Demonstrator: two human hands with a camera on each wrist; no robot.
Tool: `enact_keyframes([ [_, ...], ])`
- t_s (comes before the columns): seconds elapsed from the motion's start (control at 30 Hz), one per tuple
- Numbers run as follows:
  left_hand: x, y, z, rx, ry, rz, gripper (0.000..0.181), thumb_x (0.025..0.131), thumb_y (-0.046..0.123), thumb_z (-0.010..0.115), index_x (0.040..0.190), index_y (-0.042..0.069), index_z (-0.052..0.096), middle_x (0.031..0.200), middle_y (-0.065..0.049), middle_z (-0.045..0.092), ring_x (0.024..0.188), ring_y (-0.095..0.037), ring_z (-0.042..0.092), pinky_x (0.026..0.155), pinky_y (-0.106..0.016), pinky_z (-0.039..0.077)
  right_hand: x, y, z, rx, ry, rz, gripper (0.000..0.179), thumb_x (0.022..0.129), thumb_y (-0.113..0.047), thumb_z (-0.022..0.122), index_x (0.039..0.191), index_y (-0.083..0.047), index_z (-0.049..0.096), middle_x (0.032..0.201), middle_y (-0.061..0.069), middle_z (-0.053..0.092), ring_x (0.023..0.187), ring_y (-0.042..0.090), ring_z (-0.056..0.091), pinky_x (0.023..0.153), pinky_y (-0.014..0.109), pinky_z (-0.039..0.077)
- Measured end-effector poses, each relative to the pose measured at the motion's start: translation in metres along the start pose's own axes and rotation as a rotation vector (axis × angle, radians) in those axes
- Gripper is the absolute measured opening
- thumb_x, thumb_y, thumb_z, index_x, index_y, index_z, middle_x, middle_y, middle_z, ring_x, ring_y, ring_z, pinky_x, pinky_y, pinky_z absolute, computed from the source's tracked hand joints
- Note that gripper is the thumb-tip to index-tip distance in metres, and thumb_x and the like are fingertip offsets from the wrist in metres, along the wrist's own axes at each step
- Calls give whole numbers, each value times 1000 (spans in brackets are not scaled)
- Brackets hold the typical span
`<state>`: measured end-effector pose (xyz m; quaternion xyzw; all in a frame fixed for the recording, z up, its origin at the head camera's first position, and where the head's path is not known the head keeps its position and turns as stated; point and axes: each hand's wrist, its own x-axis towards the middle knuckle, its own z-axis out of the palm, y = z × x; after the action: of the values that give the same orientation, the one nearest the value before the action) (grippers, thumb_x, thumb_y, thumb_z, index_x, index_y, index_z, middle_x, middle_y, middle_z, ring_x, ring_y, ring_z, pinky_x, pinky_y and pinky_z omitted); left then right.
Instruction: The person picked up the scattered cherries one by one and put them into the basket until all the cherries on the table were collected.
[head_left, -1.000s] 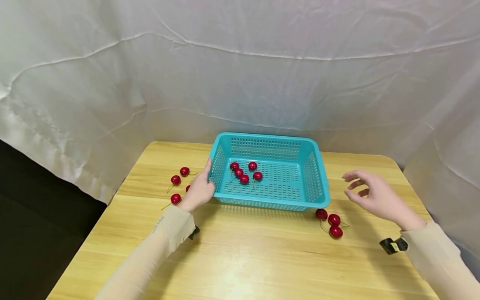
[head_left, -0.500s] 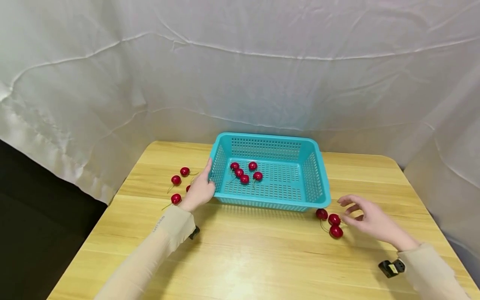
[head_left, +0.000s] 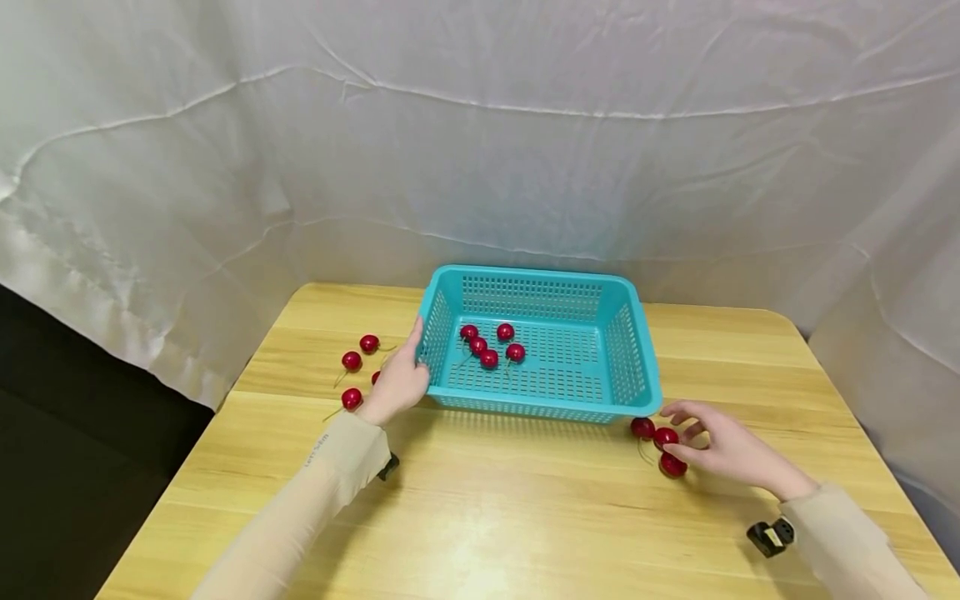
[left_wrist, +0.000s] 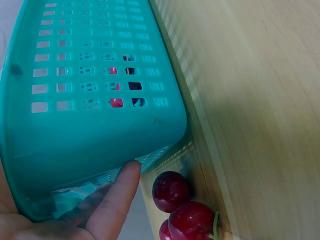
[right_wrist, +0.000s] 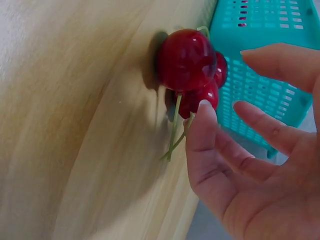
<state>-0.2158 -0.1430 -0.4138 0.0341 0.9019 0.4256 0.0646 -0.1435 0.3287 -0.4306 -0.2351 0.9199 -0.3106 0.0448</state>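
A turquoise plastic basket with slotted walls stands on the table, several red cherries lying inside at its left. My left hand grips its left end, with a finger along the outer wall in the left wrist view. By the front right corner three cherries with green stems lie close together on the wood. Over them is my right hand, fingers loosely bent and apart. Its thumb tip is right at the middle cherry and a stem in the right wrist view.
Several more cherries lie on the wooden table left of the basket, partly behind the left hand. A pale cloth hangs behind the table and along its sides.
My right hand has come down and left from beside the basket to the three cherries; the middle cherry has shifted slightly left. Left hand and basket stay in place.
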Motion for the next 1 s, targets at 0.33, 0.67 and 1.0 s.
enact_keyframes([
  [0.33, -1, 0, 1, 2, 0, -2, 79, 99, 8, 40, 164, 25, -1, 170, -13, 17, 152, -38, 29, 120, -57, 31, 4, 6, 7, -60, -13, -49, 38, 82, -8, 79, 115, 1, 64, 106, 12, 69, 83, 16, 66, 68, 26, 58],
  [0.67, 2, 1, 0, 9, 8, -7, 80, 97, 6, 40, 164, 24, 0, 168, -16, 22, 150, -38, 32, 121, -56, 31, 9, 4, 10, -118, -31, 32, 32, 85, -15, 78, 112, -3, 67, 100, 3, 68, 79, 8, 60, 66, 25, 53],
  [1.0, 1, 0, 0, -5, 1, -8, 80, 98, 7, 40, 163, 26, -1, 169, -13, 19, 151, -38, 31, 120, -57, 33, 12, 6, 10, -106, -90, 146, 25, 84, -11, 75, 105, -2, 65, 90, 2, 67, 78, 6, 57, 62, 22, 50],
])
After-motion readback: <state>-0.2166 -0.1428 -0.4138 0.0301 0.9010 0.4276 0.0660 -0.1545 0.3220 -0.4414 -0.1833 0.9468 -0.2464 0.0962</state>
